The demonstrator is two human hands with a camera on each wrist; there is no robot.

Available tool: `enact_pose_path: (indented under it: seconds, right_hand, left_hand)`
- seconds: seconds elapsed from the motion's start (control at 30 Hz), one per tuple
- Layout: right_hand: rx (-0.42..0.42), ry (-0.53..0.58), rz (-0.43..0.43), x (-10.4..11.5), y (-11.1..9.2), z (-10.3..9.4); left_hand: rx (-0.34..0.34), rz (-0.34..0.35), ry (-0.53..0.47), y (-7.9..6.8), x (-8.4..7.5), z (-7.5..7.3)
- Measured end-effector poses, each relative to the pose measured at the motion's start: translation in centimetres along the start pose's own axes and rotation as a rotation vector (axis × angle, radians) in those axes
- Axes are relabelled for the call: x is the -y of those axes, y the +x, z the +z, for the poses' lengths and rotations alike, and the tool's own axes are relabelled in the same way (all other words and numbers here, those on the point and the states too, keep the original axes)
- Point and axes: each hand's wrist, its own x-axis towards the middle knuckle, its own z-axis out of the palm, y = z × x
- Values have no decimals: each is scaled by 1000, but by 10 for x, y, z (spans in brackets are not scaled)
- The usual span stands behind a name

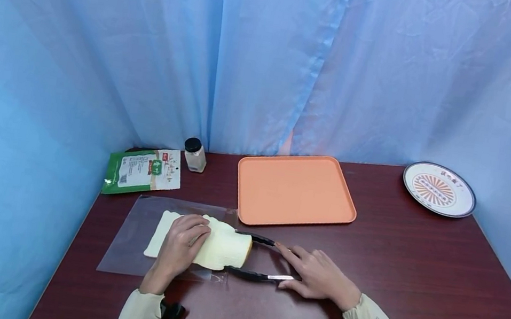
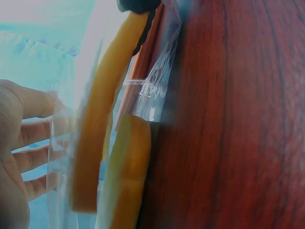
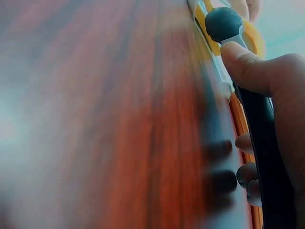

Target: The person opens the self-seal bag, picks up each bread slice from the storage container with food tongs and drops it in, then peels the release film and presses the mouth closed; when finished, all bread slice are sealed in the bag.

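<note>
My left hand (image 1: 183,241)'s pinching the clear bag (image 1: 124,250), probably to steady it, while my right hand (image 1: 321,278) grips tongs (image 1: 247,274) straddling the bread (image 1: 226,250) at 3 o'clock.

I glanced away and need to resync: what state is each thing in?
Tongs: spread apart, held in the right grip.
Bread: sliced, right end between the tongs' arms.
Clear bag: spread out; whether its mouth is open is unclear.
Left grip: over the bread; can't tell if it pinches the bag.
Pouch: lying down, seal unclear.
Jar: upright, capped.
Tray: lying flat.
Plate: face up.
</note>
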Motion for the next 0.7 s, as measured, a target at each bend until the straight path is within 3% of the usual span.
enact_pose_path:
  seconds: [0.7]
  right_hand:
    - [8,-37,-57,8,39,14]
  left_hand:
    - [-7,16,-18,2,-1,-2]
